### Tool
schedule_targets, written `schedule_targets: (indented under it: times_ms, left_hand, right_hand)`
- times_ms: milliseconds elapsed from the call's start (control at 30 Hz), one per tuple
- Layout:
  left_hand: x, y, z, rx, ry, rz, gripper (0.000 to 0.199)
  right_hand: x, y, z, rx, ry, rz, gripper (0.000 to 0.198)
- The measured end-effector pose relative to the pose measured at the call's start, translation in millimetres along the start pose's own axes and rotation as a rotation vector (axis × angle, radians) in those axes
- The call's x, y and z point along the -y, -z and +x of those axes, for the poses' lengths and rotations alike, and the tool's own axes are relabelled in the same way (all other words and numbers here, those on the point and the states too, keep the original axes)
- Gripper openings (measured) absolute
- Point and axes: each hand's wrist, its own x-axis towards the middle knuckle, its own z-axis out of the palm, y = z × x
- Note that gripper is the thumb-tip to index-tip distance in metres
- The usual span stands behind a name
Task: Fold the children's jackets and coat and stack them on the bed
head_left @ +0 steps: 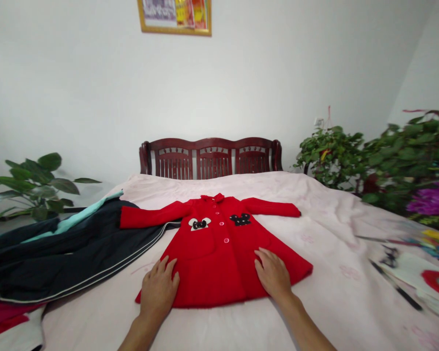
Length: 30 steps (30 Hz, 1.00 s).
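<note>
Red coat (219, 258) lies flat on the bed (329, 302), lengthwise away from me, and my left fingers (164, 267) and right fingers (266, 259) rest spread, gripping nothing, upon its lower sides, neither nearer.

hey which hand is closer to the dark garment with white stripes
Left. The left hand is at the left edge of the red coat, toward the dark garment; the right hand is on the coat's right side, farther.

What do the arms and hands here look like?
The left hand and right hand are ordinary human hands, ungloved; no ring, watch or bracelet shows. The forearms are bare too, with no sleeves or cables in view.
</note>
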Motion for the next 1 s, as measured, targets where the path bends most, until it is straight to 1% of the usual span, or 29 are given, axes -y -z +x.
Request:
schedule_targets:
  times_ms: [233, 1000]
  left_hand:
    - [0.8, -2.9, 0.3, -0.015, -0.001, -0.008, 0.045]
    - [0.4, -1.5, -0.7, -0.025, -0.013, 0.0, 0.045]
  right_hand:
    - [2.0, 2.6, 0.2, 0.007, -0.008, -0.002, 0.041]
    - [2.5, 2.6, -0.9, 0.013, -0.009, -0.004, 0.042]
